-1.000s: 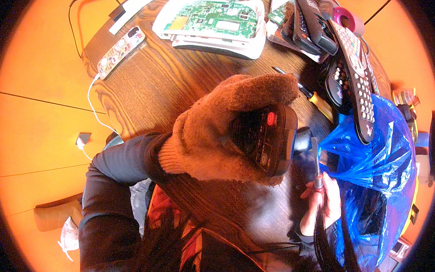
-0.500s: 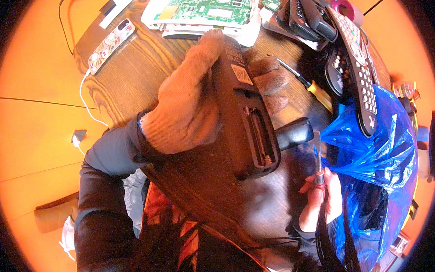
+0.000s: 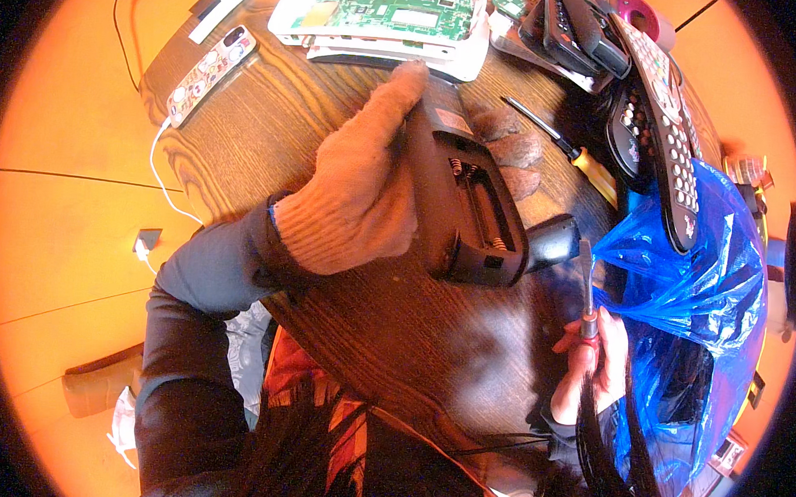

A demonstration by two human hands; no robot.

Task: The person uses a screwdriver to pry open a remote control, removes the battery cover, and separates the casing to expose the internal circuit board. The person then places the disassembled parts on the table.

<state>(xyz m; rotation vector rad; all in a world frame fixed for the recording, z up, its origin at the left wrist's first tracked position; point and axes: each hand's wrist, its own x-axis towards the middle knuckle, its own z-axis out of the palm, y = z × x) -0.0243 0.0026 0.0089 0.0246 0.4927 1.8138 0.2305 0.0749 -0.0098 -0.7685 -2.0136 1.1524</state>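
My left hand (image 3: 352, 190), in an orange-brown knitted glove, grips a black remote control (image 3: 436, 219) above the wooden table. The thumb lies along its left side and the other fingers show past its right edge. The remote's underside faces up, with an uncovered battery compartment (image 3: 483, 208) where metal springs show and no batteries. My bare right hand (image 3: 592, 360) is closed around the red handle of a tool with a flat metal blade (image 3: 587, 273), pointing away from me. The blade is apart from the remote. Just beyond the remote's near end a glossy black piece (image 3: 553, 243) lies on the table.
A yellow-handled screwdriver (image 3: 595, 175) lies to the right, beside several remote controls (image 3: 673, 162). A blue plastic bag (image 3: 686, 276) fills the right side. Green circuit boards (image 3: 380, 13) are stacked at the back. A charging phone (image 3: 209, 77) sits at the far left.
The remote in my left hand has tilted, so its near end face shows more and its near end sits further away. My right hand keeps its hold on the bladed tool.
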